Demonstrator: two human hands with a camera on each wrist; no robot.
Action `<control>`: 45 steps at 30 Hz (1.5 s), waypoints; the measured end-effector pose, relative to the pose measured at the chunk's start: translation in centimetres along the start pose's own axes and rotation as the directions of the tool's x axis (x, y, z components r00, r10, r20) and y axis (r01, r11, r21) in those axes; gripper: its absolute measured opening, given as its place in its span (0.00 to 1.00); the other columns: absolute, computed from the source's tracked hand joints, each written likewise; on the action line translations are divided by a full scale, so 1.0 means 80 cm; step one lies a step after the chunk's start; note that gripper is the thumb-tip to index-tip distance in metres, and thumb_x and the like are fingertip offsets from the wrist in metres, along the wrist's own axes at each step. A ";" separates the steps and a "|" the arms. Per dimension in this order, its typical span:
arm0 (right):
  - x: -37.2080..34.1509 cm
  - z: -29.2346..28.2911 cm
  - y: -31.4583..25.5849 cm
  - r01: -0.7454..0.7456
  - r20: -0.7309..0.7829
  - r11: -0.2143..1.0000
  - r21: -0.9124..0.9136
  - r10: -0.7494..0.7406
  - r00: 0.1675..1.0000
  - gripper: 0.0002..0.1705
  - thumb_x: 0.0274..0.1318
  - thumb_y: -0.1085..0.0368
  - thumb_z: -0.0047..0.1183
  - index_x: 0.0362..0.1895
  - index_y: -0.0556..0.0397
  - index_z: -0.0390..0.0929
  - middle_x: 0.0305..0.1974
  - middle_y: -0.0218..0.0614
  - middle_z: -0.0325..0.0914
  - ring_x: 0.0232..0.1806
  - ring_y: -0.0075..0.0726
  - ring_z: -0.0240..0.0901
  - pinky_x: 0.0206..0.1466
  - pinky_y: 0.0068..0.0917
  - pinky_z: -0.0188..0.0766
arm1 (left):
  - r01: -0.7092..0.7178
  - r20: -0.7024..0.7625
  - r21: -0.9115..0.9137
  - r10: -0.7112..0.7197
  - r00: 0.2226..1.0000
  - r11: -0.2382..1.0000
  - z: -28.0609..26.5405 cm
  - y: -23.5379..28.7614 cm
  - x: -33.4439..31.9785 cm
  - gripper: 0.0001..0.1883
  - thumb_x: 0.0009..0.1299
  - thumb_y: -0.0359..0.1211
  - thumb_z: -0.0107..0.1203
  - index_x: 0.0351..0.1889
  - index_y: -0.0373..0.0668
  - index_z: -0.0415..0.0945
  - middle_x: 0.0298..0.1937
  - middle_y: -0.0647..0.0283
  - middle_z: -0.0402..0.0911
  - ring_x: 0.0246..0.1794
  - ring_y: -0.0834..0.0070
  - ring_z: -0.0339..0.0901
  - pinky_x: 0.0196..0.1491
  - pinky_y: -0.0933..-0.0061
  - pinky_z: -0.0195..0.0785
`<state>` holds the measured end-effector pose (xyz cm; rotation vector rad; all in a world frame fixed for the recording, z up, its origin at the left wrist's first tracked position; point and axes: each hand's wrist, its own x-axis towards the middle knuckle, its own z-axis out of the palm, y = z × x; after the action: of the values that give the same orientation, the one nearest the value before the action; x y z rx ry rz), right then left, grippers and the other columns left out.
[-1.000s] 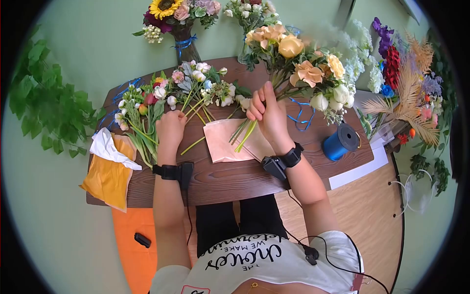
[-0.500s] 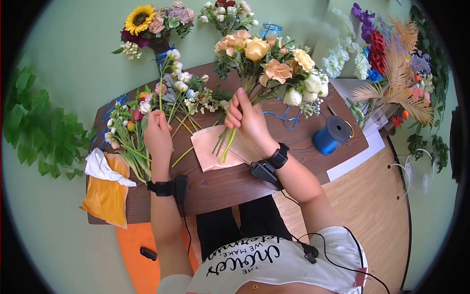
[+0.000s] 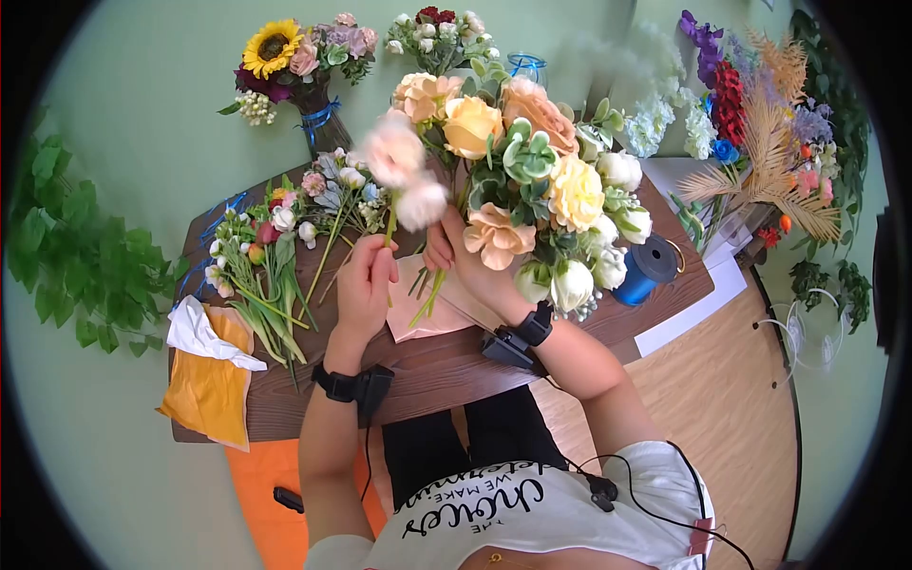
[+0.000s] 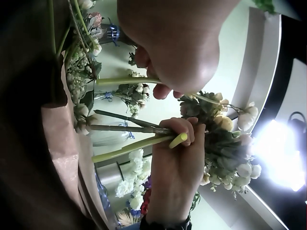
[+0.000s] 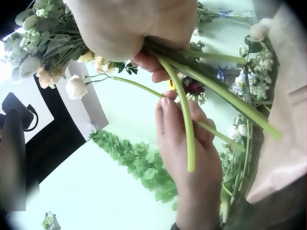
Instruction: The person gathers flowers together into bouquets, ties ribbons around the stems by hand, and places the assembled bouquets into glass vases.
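Grips the bouquet point(image 3: 541, 157) by its gathered stems in the right hand point(image 3: 470, 266), with the fingers curled closed around them. Carries peach, yellow and white blooms above that fist, leaning toward the right, with cut green ends poking out below. Pinches a single flower stem point(image 3: 390, 226) between the thumb and curled fingertips of the left hand point(image 3: 363, 283), just beside the bouquet. Bears two pale pink blooms point(image 3: 395, 152) at its top, both blurred in the head view. Leaves both hands above the table point(image 3: 285, 389) and near each other.

Has pink paper point(image 3: 418, 306) lying flat beneath the hands, partly hidden by them. Lies to the left of it: a spread of loose flowers point(image 3: 256, 252) with long green stems. Rests nearer the front left corner: a yellow packet point(image 3: 204, 399), with crumpled white paper point(image 3: 199, 334) on top. Stands at the right, partly covered by the bouquet: a blue spool point(image 3: 651, 271). Shows a sunflower arrangement point(image 3: 270, 47) tied with blue ribbon point(image 3: 320, 115) beyond the far edge, and leafy greenery point(image 3: 81, 252) against the wall, well apart at left.
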<state>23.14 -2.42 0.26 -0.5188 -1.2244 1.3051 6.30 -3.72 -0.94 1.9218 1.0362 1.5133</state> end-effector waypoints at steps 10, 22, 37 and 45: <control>-0.009 0.022 -0.020 -0.019 0.019 0.999 0.049 0.018 1.000 0.12 0.71 0.62 0.34 0.42 0.57 0.65 0.17 0.26 0.56 0.18 0.20 0.53 0.28 0.23 0.63 | 0.075 0.049 -0.009 -0.075 0.996 0.997 0.007 0.016 -0.003 0.07 0.72 0.28 0.48 0.34 0.36 0.75 0.13 0.69 0.66 0.13 0.87 0.63 0.18 0.80 0.54; -0.008 0.020 -0.017 -0.095 -0.061 0.990 -0.106 0.089 0.994 0.14 0.71 0.60 0.38 0.36 0.57 0.66 0.18 0.26 0.59 0.18 0.20 0.57 0.25 0.20 0.63 | -0.054 0.056 0.026 0.052 0.997 0.998 0.011 0.010 -0.006 0.09 0.68 0.30 0.55 0.28 0.35 0.78 0.19 0.58 0.76 0.15 0.77 0.71 0.21 0.77 0.61; 0.023 -0.018 -0.013 0.024 -0.198 0.957 0.290 0.035 0.980 0.15 0.71 0.53 0.37 0.35 0.51 0.64 0.24 0.27 0.59 0.23 0.24 0.59 0.28 0.26 0.64 | 0.386 -0.259 0.667 -0.287 0.922 0.638 -0.098 -0.083 0.011 0.12 0.63 0.40 0.58 0.33 0.40 0.79 0.31 0.59 0.80 0.35 0.60 0.78 0.38 0.60 0.68; 0.020 -0.014 -0.002 -0.001 -0.129 0.961 0.277 0.038 0.991 0.17 0.71 0.52 0.36 0.35 0.51 0.63 0.27 0.32 0.67 0.26 0.28 0.67 0.28 0.25 0.68 | 0.362 -0.188 0.782 -0.361 0.913 0.508 -0.091 -0.096 0.005 0.12 0.63 0.39 0.58 0.33 0.40 0.81 0.32 0.55 0.82 0.37 0.58 0.79 0.42 0.57 0.68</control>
<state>23.93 -0.62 0.65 -0.4098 -0.9108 1.4086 -2.71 0.57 -4.52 1.9979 2.2646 0.8130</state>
